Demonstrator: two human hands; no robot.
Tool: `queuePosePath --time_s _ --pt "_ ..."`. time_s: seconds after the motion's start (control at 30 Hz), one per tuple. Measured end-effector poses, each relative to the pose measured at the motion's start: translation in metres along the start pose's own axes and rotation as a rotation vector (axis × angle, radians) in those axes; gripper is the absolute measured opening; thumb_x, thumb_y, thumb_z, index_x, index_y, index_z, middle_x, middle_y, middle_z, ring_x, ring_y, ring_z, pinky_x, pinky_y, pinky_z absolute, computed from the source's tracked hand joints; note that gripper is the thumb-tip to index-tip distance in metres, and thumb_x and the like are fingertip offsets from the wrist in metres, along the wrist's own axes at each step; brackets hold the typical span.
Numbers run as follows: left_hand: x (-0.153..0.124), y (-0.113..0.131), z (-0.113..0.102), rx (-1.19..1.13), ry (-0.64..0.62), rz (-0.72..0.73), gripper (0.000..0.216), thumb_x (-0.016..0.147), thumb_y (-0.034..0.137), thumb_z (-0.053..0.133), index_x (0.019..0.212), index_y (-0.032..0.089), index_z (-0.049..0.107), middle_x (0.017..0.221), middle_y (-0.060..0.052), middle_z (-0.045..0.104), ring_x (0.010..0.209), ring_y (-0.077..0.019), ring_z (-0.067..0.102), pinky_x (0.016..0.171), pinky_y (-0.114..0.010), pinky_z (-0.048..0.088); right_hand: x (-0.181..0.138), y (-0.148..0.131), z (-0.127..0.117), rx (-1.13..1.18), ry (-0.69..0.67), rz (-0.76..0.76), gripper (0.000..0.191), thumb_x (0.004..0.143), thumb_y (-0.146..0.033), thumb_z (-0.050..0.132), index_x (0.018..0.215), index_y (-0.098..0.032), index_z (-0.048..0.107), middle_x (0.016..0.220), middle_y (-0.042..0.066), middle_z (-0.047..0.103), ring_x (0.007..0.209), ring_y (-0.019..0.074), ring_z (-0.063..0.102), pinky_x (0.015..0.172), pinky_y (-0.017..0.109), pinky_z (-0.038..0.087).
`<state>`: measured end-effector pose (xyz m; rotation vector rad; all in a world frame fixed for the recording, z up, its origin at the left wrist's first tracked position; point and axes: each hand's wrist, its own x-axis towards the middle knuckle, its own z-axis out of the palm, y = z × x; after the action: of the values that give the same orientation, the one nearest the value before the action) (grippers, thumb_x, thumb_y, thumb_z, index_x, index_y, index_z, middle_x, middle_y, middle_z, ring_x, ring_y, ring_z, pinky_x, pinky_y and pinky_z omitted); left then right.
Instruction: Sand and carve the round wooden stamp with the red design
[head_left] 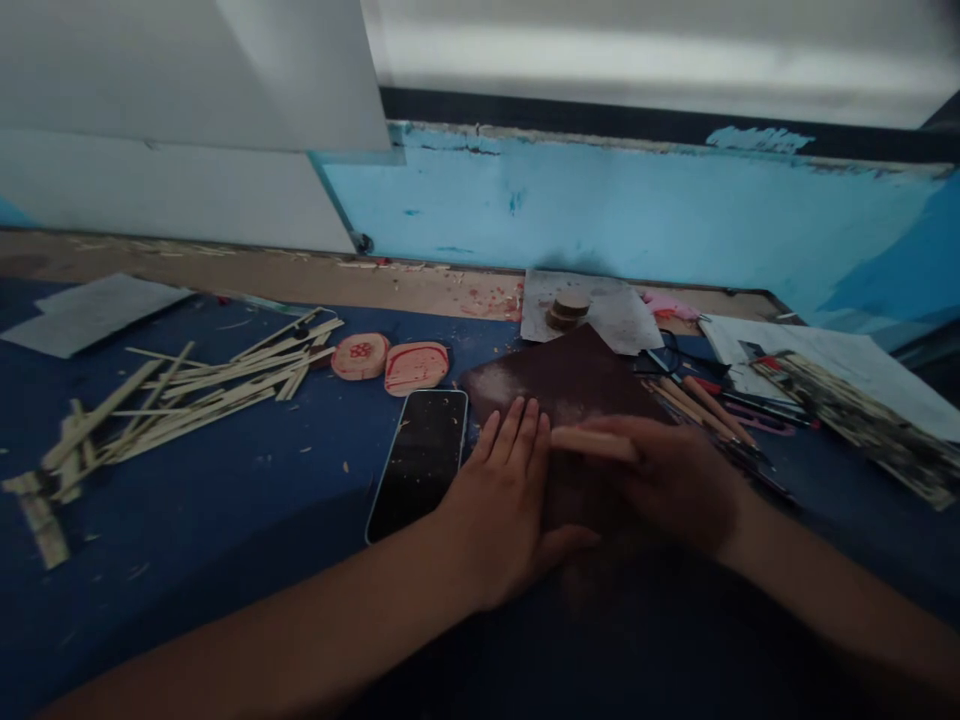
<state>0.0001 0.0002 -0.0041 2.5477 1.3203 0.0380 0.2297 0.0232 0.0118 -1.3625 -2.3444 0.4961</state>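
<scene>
My left hand (510, 485) lies flat with its fingers stretched out, pressing on a dark brown sheet of sandpaper (577, 365) that carries a patch of pale dust. In my right hand (675, 480) is a small, pale wooden piece (592, 444), held over the sheet just beside my left fingers. The right hand is blurred, and I cannot tell whether the wood touches the sheet. A phone (421, 460) with a dark screen lies left of my left hand. Beyond the phone sit two wooden slices with red markings, one round (360, 357) and one squarish (417, 368).
Thin wooden strips (202, 385) lie heaped at the left. Small brown wooden discs (568, 308) rest on grey paper (622, 310) at the back. Pencils and tools (709, 410) lie to the right, near a dark patterned strip (862, 420). A blue wall (600, 215) bounds the table.
</scene>
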Motion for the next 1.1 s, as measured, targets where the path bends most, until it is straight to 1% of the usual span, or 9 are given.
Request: queuePosePath --time_s 0.17,0.3,0.47,0.57,0.7,0.8,0.9,0.97,1.1 --pt "-0.002 0.0 0.0 0.0 0.004 -0.003 0.112 0.091 0.082 0.041 0.161 -0.002 0.02 0.169 -0.025 0.002 0.158 -0.0388 -0.001 0.129 -0.058 0.011 -0.001 -0.003 -0.003 -0.04 0.052 0.087 0.039 0.095 -0.023 0.054 0.128 -0.03 0.073 0.126 0.005 0.077 0.112 0.0278 0.074 0.092 0.04 0.058" --pt "-0.003 0.001 0.001 0.002 -0.007 0.001 0.11 0.092 0.083 0.039 0.162 -0.001 0.021 0.169 -0.024 0.002 0.158 -0.0389 -0.002 0.129 -0.059 0.011 0.0 -0.008 -0.005 0.06 -0.022 0.063 0.044 0.09 -0.016 0.057 0.129 -0.031 0.072 0.124 0.001 0.078 0.11 0.0248 0.074 0.094 0.036 0.057" --pt "-0.002 0.001 0.0 0.025 -0.024 -0.013 0.112 0.092 0.083 0.036 0.162 -0.002 0.016 0.169 -0.024 -0.002 0.158 -0.0376 -0.006 0.13 -0.057 0.008 -0.001 -0.011 -0.004 -0.038 0.064 0.094 0.04 0.092 -0.018 0.056 0.126 -0.03 0.074 0.124 0.004 0.078 0.11 0.0268 0.075 0.091 0.037 0.058" --pt "-0.001 0.003 -0.002 0.029 -0.051 -0.008 0.112 0.092 0.083 0.037 0.162 -0.001 0.016 0.169 -0.023 -0.001 0.158 -0.0382 -0.006 0.13 -0.058 0.009 -0.002 -0.012 -0.003 0.057 -0.023 0.061 0.04 0.093 -0.022 0.059 0.129 -0.032 0.072 0.121 0.001 0.079 0.105 0.0251 0.076 0.089 0.036 0.059" --pt "-0.002 0.003 -0.002 0.025 -0.031 -0.017 0.112 0.092 0.083 0.037 0.162 -0.002 0.018 0.169 -0.024 -0.001 0.158 -0.0382 -0.006 0.13 -0.058 0.009 0.0 -0.01 -0.004 -0.098 0.082 0.143 0.038 0.095 -0.023 0.057 0.128 -0.032 0.074 0.124 0.004 0.078 0.111 0.0287 0.074 0.092 0.039 0.059" --pt "-0.003 0.003 0.0 0.013 -0.014 0.0 0.11 0.092 0.082 0.039 0.162 -0.002 0.02 0.169 -0.025 0.002 0.158 -0.0394 -0.003 0.129 -0.058 0.011 -0.001 -0.012 -0.005 -0.013 -0.012 0.079 0.041 0.094 -0.021 0.058 0.13 -0.034 0.072 0.124 0.001 0.078 0.109 0.0263 0.075 0.091 0.037 0.059" --pt "-0.003 0.002 0.003 0.0 0.031 0.006 0.109 0.092 0.082 0.04 0.161 -0.001 0.024 0.169 -0.026 0.006 0.158 -0.0399 0.0 0.129 -0.058 0.012 -0.003 -0.015 -0.004 -0.021 0.038 0.092 0.038 0.095 -0.024 0.058 0.129 -0.033 0.073 0.125 0.001 0.077 0.11 0.0272 0.075 0.09 0.038 0.06" --pt "-0.003 0.001 0.003 0.0 0.049 0.004 0.108 0.092 0.08 0.042 0.161 -0.001 0.024 0.169 -0.026 0.007 0.158 -0.0397 0.001 0.129 -0.059 0.013 -0.003 -0.015 -0.003 -0.051 0.071 0.076 0.042 0.091 -0.017 0.059 0.128 -0.03 0.074 0.126 0.003 0.077 0.112 0.0283 0.074 0.092 0.038 0.06" --pt "-0.002 0.002 0.001 -0.008 0.021 0.008 0.109 0.092 0.08 0.043 0.16 -0.002 0.024 0.168 -0.026 0.006 0.158 -0.0403 0.0 0.128 -0.061 0.014 -0.003 -0.012 -0.003 0.025 -0.007 0.043 0.046 0.089 -0.017 0.059 0.13 -0.033 0.073 0.122 0.002 0.079 0.106 0.0266 0.076 0.088 0.037 0.06"
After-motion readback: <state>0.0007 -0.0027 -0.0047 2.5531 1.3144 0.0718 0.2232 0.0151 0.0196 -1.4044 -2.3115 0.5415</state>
